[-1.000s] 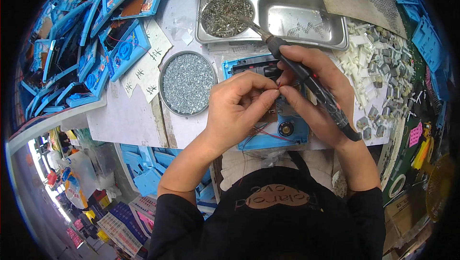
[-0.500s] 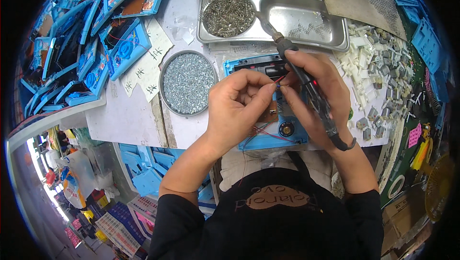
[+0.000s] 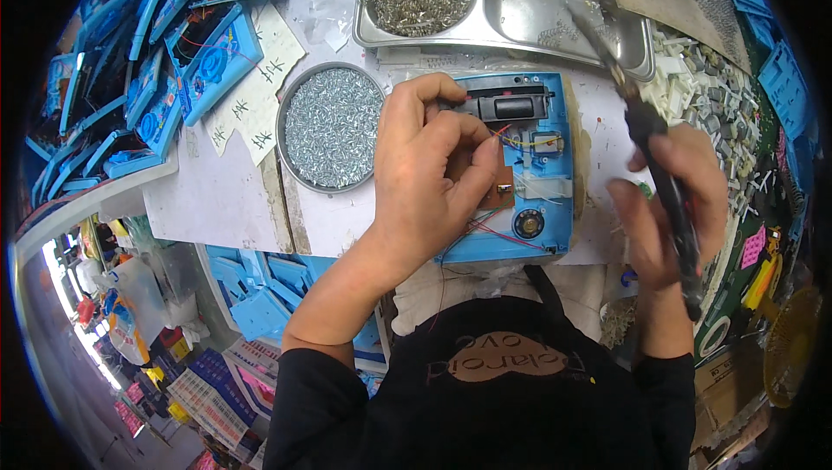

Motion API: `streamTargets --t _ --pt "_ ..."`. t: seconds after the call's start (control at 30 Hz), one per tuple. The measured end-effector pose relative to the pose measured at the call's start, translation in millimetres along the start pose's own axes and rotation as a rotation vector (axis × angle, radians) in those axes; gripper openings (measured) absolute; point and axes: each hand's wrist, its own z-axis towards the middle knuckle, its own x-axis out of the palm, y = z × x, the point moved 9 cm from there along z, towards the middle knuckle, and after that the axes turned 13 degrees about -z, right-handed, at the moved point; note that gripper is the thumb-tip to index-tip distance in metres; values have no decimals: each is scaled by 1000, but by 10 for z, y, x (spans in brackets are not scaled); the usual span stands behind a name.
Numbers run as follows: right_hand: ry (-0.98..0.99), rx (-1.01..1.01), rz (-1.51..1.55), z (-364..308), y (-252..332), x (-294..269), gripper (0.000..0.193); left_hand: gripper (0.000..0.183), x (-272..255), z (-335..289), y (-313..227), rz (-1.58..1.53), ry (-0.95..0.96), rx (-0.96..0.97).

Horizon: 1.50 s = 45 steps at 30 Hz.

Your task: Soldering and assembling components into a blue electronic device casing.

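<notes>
My right hand [image 3: 693, 180] grips a soldering iron [image 3: 660, 154] by its black handle, to the right of the blue plastic casing [image 3: 555, 210]. The iron's metal tip points up and left, over the steel tray. My left hand [image 3: 420, 180] lies over the casing's left side, fingers curled, thumb against the fingers. Thin red wires [image 3: 503, 130] run by these fingertips; what they pinch is hidden. Inside the open casing are a black compartment [image 3: 514, 108], a round speaker [image 3: 528, 224] and part of a brown circuit board [image 3: 500, 200].
A round dish [image 3: 282, 145] of small screws stands left of the casing. Beyond it is a steel tray [image 3: 433, 44] with metal springs. Blue casings [image 3: 217, 63] are heaped at far left. White and grey small parts [image 3: 689, 76] lie at right.
My right hand has left the wires and swung right with the soldering iron, uncovering the casing's right side. My left hand stays at the casing, which sits slightly further right in view.
</notes>
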Motion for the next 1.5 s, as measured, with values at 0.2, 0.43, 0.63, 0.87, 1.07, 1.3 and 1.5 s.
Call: streamTargets --t 0.2,0.43,0.63,0.87,1.07,1.3,1.5 --pt "112 37 64 -121 -6 -95 32 9 -18 1 29 37 3 50" --pt "197 -6 11 -144 94 63 30 9 -29 -12 53 21 -9 6" --pt "190 -31 1 -130 137 173 35 9 -35 -13 50 37 -15 26" --pt "181 -48 -3 -124 137 214 37 10 -32 -18 48 32 -30 38" --pt "191 -94 -45 -115 166 228 43 10 -32 -29 71 38 -26 21" --pt "224 -216 -114 -143 213 251 54 11 -35 -22 57 37 -36 50" --pt "166 -164 -70 -138 193 199 51 10 -37 -24 59 15 -47 28"
